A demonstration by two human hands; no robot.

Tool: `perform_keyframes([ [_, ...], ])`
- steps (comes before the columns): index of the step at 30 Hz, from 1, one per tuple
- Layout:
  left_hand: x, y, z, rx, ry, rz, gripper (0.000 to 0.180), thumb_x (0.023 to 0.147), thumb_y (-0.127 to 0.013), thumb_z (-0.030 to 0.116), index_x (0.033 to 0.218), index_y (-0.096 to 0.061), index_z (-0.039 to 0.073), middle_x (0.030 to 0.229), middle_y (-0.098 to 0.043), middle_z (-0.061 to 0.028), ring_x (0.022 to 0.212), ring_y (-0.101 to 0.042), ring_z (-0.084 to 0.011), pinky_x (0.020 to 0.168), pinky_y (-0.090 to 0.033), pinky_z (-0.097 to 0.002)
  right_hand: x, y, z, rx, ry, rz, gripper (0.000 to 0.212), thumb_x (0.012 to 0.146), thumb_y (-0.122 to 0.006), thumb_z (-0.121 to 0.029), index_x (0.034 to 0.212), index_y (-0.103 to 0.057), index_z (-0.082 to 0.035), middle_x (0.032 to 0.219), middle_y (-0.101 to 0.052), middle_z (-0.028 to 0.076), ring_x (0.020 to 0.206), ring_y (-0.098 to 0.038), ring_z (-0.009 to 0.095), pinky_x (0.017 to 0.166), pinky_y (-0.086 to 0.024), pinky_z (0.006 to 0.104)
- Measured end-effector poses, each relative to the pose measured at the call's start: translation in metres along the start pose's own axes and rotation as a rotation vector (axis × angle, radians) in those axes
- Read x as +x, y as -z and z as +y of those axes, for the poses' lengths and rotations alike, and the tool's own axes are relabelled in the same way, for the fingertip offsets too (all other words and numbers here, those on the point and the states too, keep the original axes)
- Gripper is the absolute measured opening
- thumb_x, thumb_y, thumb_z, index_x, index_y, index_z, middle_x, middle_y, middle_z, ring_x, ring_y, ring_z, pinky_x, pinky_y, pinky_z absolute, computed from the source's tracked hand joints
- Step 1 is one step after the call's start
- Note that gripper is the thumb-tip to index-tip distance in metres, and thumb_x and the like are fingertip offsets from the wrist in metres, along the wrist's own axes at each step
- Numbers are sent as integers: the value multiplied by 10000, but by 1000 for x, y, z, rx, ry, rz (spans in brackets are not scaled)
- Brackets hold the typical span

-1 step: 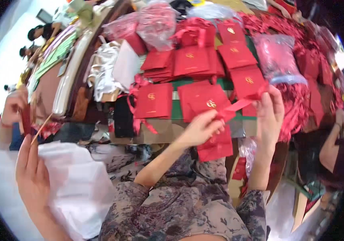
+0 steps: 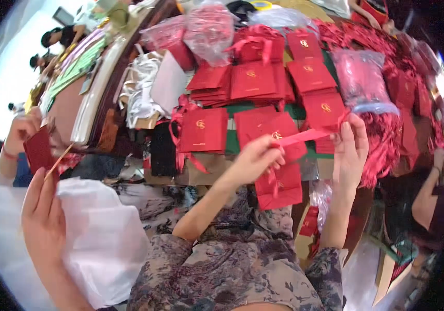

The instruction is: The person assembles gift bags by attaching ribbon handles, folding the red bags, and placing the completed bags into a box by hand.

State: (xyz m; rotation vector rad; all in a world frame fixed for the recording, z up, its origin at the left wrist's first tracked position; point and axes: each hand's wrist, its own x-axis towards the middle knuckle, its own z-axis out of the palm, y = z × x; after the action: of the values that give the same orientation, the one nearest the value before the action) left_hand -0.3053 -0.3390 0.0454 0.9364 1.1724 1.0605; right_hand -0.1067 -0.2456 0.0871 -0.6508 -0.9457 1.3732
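Note:
A red ribbon (image 2: 305,137) stretches nearly level between my two hands, in front of the stacks. Its left end is pinched in the closed fingers of my left hand (image 2: 257,158). My right hand (image 2: 350,147), fingertips pressed together, grips it at the other end. Just below my left hand is a red paper bag (image 2: 280,189) near my lap; a short ribbon piece lies against it. Whether the stretched ribbon is joined to that bag is hidden by my fingers. Behind my hands lie more red bags (image 2: 261,126) with gold print.
Stacks of red bags (image 2: 253,78) cover the table's middle. White cords (image 2: 141,88) in a box stand left; a plastic-wrapped red bundle (image 2: 361,78) and loose red ribbons (image 2: 375,145) lie right. At far left another person's hands (image 2: 43,223) hold a dark red pouch (image 2: 39,149) and thin stick.
The whole view has shifted slightly. The ribbon between my hands looks straighter and more level. The other person's dark red pouch has turned to show its broad side.

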Motion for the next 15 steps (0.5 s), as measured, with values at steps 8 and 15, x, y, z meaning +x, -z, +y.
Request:
perform_keyframes([
  [8,-61,127,53,318,-414,680,94,979,-606,89,1045,-622,23,870,-665,-28,783,-627,-91,687,-526,-230,-36,-65,101,-215,-264,-474,149,932,-642,-55,1076,-616,-32,927,-635,6,813,-618,85,701,-527,250],
  [15,-53,226,4,837,-405,1112,134,928,-664,120,978,-650,-3,804,-691,-75,760,-657,-124,701,-523,-264,-40,-155,195,-424,178,-740,306,856,-656,-57,1158,-628,-19,1096,-636,147,1053,-619,265,878,-527,356],
])
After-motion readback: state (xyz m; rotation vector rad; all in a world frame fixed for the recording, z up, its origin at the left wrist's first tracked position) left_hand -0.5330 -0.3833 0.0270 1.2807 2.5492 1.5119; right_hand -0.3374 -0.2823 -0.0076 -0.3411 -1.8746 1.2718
